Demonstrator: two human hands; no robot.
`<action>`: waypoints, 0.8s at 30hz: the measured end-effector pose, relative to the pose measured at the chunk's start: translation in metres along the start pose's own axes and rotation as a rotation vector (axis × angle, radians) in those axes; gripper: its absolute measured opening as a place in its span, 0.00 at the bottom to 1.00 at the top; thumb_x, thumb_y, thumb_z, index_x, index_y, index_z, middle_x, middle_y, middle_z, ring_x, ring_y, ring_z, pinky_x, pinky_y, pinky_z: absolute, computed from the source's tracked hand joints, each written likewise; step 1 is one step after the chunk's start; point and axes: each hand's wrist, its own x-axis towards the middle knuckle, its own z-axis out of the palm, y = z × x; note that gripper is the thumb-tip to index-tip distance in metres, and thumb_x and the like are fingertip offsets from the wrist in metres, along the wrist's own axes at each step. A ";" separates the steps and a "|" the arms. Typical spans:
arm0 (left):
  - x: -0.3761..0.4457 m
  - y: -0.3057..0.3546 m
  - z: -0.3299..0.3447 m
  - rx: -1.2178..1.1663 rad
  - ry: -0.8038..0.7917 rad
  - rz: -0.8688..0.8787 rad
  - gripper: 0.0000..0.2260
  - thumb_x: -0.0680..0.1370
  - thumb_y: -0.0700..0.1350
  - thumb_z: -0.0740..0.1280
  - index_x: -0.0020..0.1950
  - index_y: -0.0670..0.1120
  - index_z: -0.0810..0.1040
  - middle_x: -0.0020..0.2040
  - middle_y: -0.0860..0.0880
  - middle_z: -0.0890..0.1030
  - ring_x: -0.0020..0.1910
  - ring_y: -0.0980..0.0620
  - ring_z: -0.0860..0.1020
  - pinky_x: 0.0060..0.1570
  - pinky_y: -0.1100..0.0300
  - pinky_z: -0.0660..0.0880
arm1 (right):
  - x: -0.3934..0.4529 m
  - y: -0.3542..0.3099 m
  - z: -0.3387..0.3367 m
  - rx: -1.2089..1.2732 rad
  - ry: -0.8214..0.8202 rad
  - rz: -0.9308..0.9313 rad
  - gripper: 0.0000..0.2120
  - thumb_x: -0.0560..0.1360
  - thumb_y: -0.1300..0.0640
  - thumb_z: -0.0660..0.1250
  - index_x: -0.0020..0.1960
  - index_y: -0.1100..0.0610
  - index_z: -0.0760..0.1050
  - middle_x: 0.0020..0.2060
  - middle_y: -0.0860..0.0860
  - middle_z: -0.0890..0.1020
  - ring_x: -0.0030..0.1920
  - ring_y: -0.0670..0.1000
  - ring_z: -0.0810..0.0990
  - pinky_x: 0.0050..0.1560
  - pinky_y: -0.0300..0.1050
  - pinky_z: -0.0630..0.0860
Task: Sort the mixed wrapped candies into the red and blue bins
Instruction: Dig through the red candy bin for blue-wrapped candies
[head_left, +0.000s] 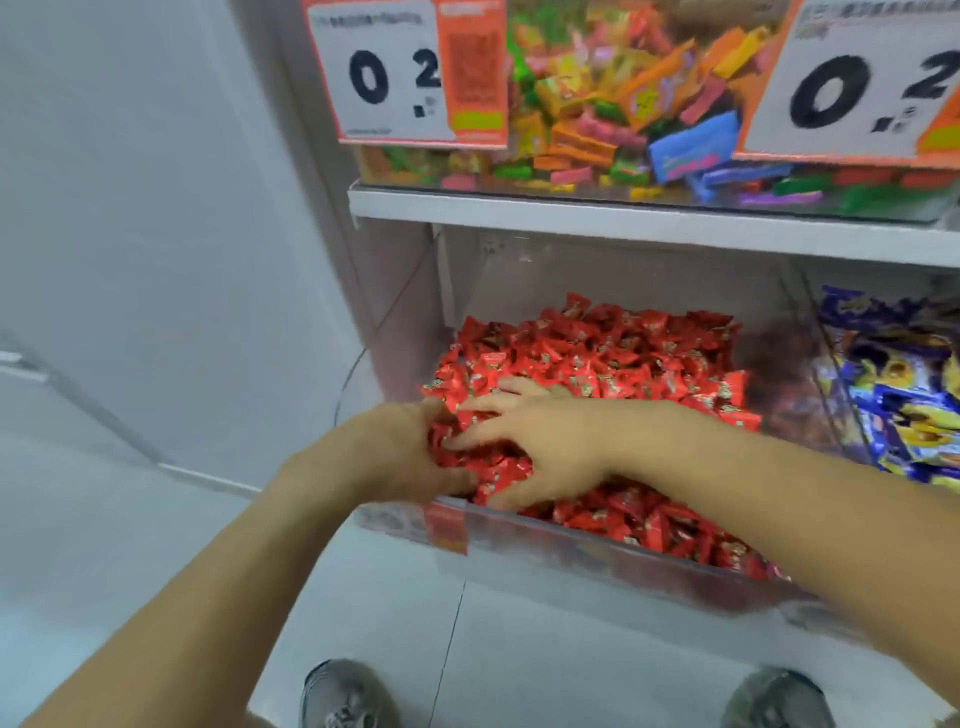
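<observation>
A clear bin (519, 535) on the lower shelf is heaped with red wrapped candies (613, 358). To its right a second clear bin (831, 374) holds blue and yellow wrapped candies (904, 395). My left hand (400, 452) is cupped at the red bin's front left corner, its fingers curled around a pile of red candies. My right hand (524, 441) lies flat on top of the same pile, fingers spread and pointing left toward the left hand. Both hands press against the red candies between them.
On the white shelf (623, 218) above stands a bin of mixed colourful candies (613, 104) with two price signs (395, 73) hung in front. A white wall is on the left. My grey shoes (343, 696) stand on the pale floor below.
</observation>
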 end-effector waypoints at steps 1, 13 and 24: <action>0.004 -0.003 -0.001 0.012 -0.021 0.007 0.30 0.70 0.64 0.71 0.69 0.57 0.69 0.60 0.54 0.79 0.59 0.50 0.77 0.58 0.58 0.73 | 0.007 0.006 0.000 -0.053 -0.045 -0.007 0.32 0.74 0.35 0.68 0.75 0.34 0.62 0.80 0.45 0.53 0.79 0.57 0.49 0.75 0.65 0.55; 0.074 -0.004 -0.010 -0.417 0.224 0.158 0.28 0.78 0.46 0.68 0.76 0.56 0.63 0.63 0.49 0.80 0.58 0.48 0.79 0.59 0.59 0.74 | -0.002 0.062 -0.033 -0.194 0.140 0.326 0.22 0.80 0.38 0.58 0.73 0.36 0.66 0.75 0.46 0.64 0.75 0.56 0.60 0.74 0.58 0.63; 0.039 0.003 -0.030 0.079 0.138 0.171 0.05 0.74 0.46 0.71 0.49 0.50 0.83 0.45 0.51 0.83 0.46 0.51 0.81 0.43 0.61 0.75 | 0.027 0.025 -0.007 -0.005 0.074 -0.119 0.25 0.73 0.43 0.73 0.68 0.46 0.76 0.60 0.48 0.76 0.61 0.50 0.70 0.63 0.51 0.71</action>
